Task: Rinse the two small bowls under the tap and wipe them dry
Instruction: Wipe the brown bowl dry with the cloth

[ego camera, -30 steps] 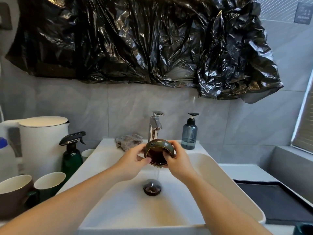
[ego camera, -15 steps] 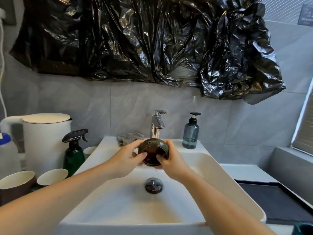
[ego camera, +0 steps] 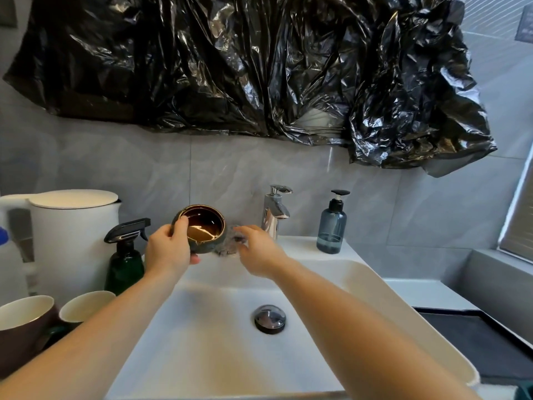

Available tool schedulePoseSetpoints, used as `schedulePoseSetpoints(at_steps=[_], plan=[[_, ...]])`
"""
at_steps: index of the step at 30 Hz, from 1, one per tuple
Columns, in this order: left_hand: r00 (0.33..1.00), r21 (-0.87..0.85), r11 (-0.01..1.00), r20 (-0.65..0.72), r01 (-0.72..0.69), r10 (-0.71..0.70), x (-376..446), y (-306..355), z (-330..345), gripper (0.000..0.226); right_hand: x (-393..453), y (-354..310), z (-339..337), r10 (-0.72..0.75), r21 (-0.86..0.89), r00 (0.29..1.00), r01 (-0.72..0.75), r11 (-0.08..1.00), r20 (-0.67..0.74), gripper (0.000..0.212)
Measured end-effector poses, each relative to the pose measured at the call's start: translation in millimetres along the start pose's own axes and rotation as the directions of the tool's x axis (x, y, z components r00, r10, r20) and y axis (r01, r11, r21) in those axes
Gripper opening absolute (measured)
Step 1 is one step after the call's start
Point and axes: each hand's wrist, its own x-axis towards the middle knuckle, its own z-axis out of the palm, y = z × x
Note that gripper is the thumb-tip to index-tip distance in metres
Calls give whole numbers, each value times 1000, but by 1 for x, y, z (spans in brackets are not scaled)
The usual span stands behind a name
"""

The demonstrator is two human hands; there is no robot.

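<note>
My left hand (ego camera: 168, 249) grips a small bowl (ego camera: 202, 229) by its near rim, thumb inside. The bowl is grey-green outside and glossy brown inside, tilted toward me, held above the sink's back left corner. My right hand (ego camera: 259, 252) reaches over the sink's back ledge, and its straight fingers hover over or touch a crumpled grey cloth (ego camera: 229, 245) just left of the chrome tap (ego camera: 274, 215). No water stream shows under the tap. Only one small bowl is in view.
The white sink (ego camera: 360, 284) has a chrome drain plug (ego camera: 269, 319). A blue soap dispenser (ego camera: 331, 226) stands right of the tap. On the left are a green spray bottle (ego camera: 125, 255), a white kettle (ego camera: 72, 235) and two mugs (ego camera: 83, 307). A black mat (ego camera: 476, 342) lies at right.
Both hands held the bowl under the tap. Now my left hand alone has lifted it up and to the left, and my right hand has let go and reached to the grey cloth.
</note>
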Motion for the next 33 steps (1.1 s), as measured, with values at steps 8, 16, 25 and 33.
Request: schedulePoseSetpoints(at_steps=[8, 16, 25, 33], plan=[[985, 101, 994, -162, -36, 52, 1, 4, -6, 41, 59, -8, 42, 46, -81, 988, -34, 996, 150, 45], [989, 114, 992, -131, -52, 67, -2, 4, -6, 38, 34, 3, 40, -16, -285, 999, 2, 958, -45, 30], [973, -179, 957, 72, 230, -220, -10, 13, 17, 36, -38, 46, -38, 435, 492, 893, -330, 806, -113, 23], [937, -76, 964, 268, 254, -225, -32, 23, 70, 42, -95, 79, -64, 483, 487, 870, -380, 786, -101, 27]])
